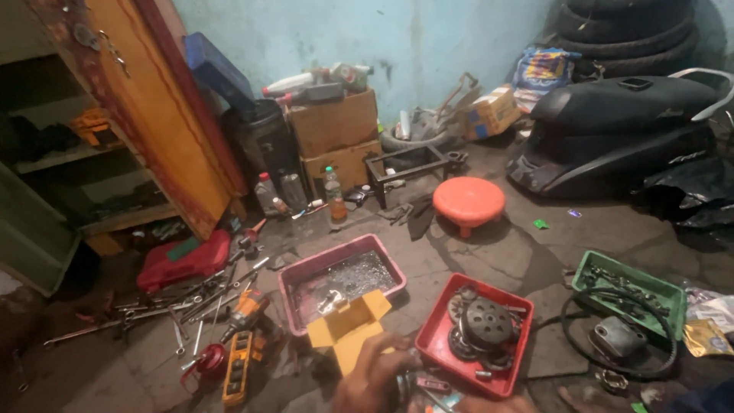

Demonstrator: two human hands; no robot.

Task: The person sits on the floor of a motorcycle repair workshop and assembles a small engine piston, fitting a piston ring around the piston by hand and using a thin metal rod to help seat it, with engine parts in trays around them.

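My left hand [372, 380] is low at the bottom centre, fingers curled around a small dark metal part [419, 382] that is blurred. An open yellow cardboard box [348, 325] sits right above this hand, touching it; I cannot tell whether the hand holds it. Only a sliver of my right hand [485, 404] shows at the bottom edge, just below the red tray [436, 336]. That tray holds a round dark clutch-like assembly [487, 325] and other small parts.
A pink tray [294, 275] with wet metal parts lies left of the red one, and a green tray [592, 264] with a black cable to the right. Wrenches [180, 302], a red case and yellow tools lie left. Beyond stand an orange stool [468, 200], cardboard boxes, bottles and a black scooter body.
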